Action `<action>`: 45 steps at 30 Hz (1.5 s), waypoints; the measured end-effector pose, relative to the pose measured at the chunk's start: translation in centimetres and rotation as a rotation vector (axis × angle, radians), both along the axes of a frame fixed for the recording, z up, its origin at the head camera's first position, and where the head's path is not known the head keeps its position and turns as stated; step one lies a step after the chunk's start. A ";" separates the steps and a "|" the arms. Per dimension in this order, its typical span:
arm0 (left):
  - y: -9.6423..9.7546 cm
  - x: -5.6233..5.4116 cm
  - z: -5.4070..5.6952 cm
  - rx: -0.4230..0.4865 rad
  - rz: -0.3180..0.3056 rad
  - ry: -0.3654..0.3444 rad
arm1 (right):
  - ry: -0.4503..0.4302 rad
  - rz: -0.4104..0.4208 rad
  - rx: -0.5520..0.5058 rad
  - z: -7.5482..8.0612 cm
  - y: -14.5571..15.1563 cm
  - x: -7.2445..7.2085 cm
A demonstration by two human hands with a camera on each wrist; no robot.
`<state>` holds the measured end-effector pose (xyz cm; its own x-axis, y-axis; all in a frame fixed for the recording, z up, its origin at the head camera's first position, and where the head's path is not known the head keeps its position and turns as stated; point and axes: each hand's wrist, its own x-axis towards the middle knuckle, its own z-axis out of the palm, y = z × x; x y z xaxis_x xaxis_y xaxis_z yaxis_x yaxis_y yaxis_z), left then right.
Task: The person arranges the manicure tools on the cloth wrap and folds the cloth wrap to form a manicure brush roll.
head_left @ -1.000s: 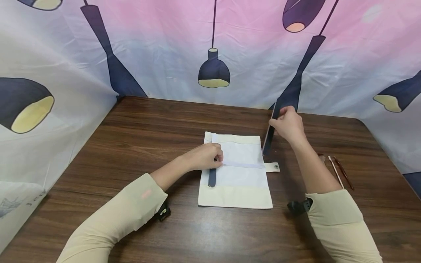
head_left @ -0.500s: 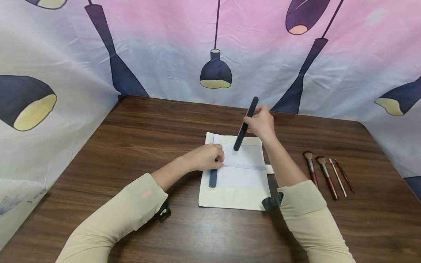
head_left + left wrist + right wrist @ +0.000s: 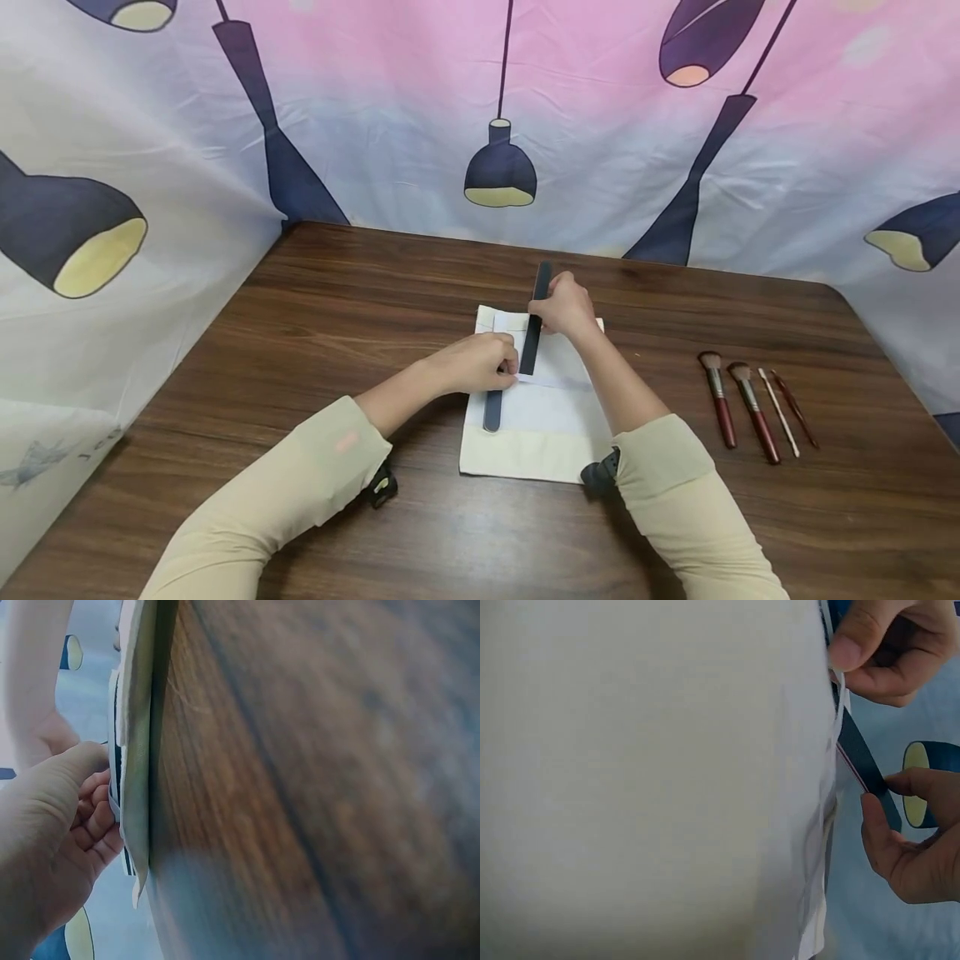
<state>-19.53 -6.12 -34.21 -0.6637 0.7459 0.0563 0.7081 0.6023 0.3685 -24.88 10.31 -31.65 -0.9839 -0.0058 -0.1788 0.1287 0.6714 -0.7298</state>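
Note:
A cream fabric pouch lies unfolded on the table, with a white band across its inside. My left hand pinches the edge of that band; in the right wrist view its thumb and finger close on the white edge. Beneath this hand a first dark nail file lies along the pouch's left side, partly covered. My right hand grips a second dark nail file by its upper part, tilted. That file's lower end meets the band's edge, and in the right wrist view it passes behind the white fabric.
To the right, two makeup brushes with red handles lie side by side. Beside them are a thin white stick and a thin reddish-brown tool. A lamp-printed cloth hangs behind the wooden table.
My right hand has carried the second nail file leftward from beyond the pouch's right side down to the band's edge. The left hand keeps its pinch in nearly the same place.

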 end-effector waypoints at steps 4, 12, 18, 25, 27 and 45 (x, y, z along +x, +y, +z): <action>-0.1 0.1 0.1 0.003 -0.003 -0.010 | -0.060 0.049 0.030 -0.3 -0.5 0.3; -0.1 0.2 0.1 -0.008 0.016 -0.030 | -0.118 0.139 0.103 -0.6 -1.2 1.4; -0.1 0.0 -0.1 -0.014 0.033 -0.040 | -0.140 0.196 0.136 -0.6 -1.0 2.1; -0.1 -0.2 -0.2 0.031 0.032 -0.055 | -0.126 0.193 0.183 -0.6 -0.9 3.0; -0.2 -0.2 -0.2 0.045 0.041 -0.063 | -0.111 0.193 0.215 -0.6 -0.9 3.3; -0.2 -0.3 -0.5 0.029 0.044 -0.048 | -0.108 0.267 0.317 -1.2 -1.1 4.5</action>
<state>-19.83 -6.28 -34.69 -0.6983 0.7145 0.0447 0.6623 0.6211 0.4191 -20.37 9.16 -32.87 -0.9307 -0.1862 -0.3149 -0.0158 0.8805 -0.4739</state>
